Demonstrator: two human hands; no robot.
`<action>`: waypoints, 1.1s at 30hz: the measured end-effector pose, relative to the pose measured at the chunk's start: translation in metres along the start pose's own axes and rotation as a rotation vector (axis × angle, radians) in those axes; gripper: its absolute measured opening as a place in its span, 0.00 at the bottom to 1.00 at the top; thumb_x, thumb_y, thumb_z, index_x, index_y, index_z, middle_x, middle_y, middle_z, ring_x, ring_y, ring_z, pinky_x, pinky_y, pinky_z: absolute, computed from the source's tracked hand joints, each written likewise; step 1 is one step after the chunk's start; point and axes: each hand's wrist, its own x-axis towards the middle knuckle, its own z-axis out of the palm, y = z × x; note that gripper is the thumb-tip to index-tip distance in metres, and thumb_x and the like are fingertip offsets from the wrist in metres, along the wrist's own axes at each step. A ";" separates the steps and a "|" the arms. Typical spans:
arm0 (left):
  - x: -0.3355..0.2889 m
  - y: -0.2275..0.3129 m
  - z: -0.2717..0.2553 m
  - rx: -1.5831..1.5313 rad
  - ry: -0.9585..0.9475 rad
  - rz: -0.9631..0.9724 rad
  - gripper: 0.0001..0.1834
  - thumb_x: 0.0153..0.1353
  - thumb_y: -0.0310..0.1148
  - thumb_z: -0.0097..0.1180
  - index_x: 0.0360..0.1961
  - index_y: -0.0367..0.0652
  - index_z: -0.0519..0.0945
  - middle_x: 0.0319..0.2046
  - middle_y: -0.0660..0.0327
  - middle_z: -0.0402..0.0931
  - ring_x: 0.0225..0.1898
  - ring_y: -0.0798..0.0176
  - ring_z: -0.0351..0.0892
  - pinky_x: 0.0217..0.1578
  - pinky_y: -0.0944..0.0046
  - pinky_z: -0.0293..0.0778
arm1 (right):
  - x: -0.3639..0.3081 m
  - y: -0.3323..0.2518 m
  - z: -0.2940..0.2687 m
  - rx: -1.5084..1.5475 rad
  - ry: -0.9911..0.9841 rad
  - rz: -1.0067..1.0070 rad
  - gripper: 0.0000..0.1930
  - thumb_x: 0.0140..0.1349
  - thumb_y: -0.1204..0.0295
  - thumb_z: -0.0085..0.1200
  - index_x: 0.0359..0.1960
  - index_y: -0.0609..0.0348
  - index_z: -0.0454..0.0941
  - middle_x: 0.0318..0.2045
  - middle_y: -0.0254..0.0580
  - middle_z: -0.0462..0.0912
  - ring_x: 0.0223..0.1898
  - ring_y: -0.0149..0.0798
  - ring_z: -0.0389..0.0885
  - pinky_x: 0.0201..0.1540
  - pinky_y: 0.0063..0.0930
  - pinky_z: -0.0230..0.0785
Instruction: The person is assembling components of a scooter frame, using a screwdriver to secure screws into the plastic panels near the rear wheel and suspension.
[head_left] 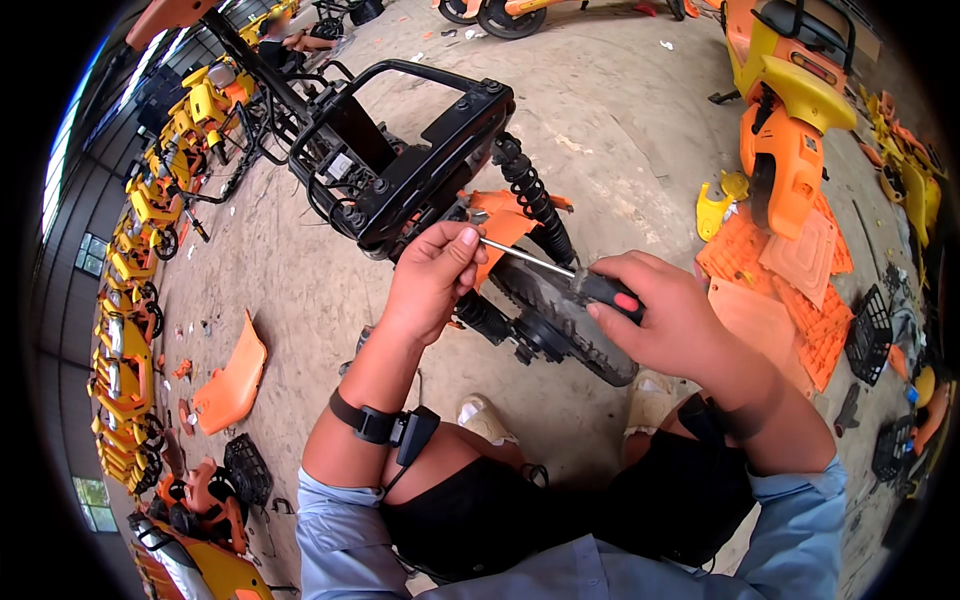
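My right hand (665, 312) is wrapped round the black and red handle of a screwdriver (530, 258), its metal shaft pointing left. At the shaft's far end, the thumb and fingers of my left hand (432, 282) are pinched together; whether they also hold something small is hidden. Just beyond my hands stands a stripped scooter (425, 165) with a bare black frame. Its rear shock absorber (530, 190) and wheel (590, 345) are exposed. An orange plastic panel (505, 222) hangs by the wheel, behind the screwdriver.
Orange panels (765, 325) and a black basket (868, 335) lie on the floor to the right, below an orange-yellow scooter (790, 130). A loose orange panel (235, 378) is at left, near a long row of yellow scooters (125, 350). Another person (285, 45) sits far back left.
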 end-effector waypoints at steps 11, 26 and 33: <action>0.032 -0.008 0.023 -0.437 0.016 0.001 0.13 0.73 0.40 0.50 0.47 0.41 0.76 0.29 0.69 0.71 0.24 0.77 0.61 0.24 0.77 0.60 | 0.013 0.003 0.023 0.528 0.037 0.304 0.16 0.61 0.72 0.62 0.48 0.65 0.76 0.39 0.43 0.85 0.38 0.30 0.82 0.42 0.26 0.75; 0.045 -0.007 0.031 -0.541 0.082 -0.033 0.16 0.74 0.38 0.47 0.57 0.42 0.72 0.23 0.73 0.61 0.22 0.78 0.56 0.23 0.75 0.56 | 0.031 -0.004 0.035 0.177 0.156 0.215 0.17 0.59 0.68 0.61 0.46 0.64 0.76 0.39 0.52 0.82 0.39 0.51 0.83 0.42 0.38 0.75; 0.046 -0.007 0.029 -0.492 0.084 -0.034 0.18 0.74 0.38 0.47 0.60 0.41 0.70 0.23 0.72 0.61 0.22 0.77 0.57 0.24 0.75 0.56 | 0.034 -0.007 0.032 0.028 0.179 0.145 0.16 0.58 0.67 0.60 0.45 0.63 0.77 0.38 0.53 0.81 0.38 0.53 0.82 0.41 0.41 0.74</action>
